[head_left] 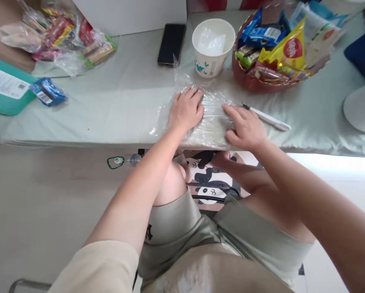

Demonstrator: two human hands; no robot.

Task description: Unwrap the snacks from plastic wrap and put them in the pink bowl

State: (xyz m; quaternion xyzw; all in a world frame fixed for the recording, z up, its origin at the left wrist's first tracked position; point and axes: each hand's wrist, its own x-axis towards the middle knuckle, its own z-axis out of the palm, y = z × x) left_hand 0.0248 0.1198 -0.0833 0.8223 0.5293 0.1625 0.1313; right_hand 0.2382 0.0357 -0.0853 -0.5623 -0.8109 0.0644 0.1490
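Note:
A clear, crinkled plastic bag or film (213, 118) lies on the pale cloth of the table, close to its front edge. My left hand (187, 108) rests on its left part, fingers stretched forward and pressed down. On its right side is my right hand (246, 126), with the index finger reaching across the plastic and the thumb apart. Just beyond my right hand lies a white pen (270, 119), its dark tip partly behind the fingers. A paper cup (211, 61) with crumpled clear plastic (211, 42) inside stands behind the bag.
A black phone (172, 44) lies left of the cup. The red, gold-rimmed bowl (252, 83) holds several snack packets. At the left are loose wrapped snacks (60, 34), a blue packet (49, 91) and a teal folder-like item (5, 87). A white cylinder (362, 108) stands far right.

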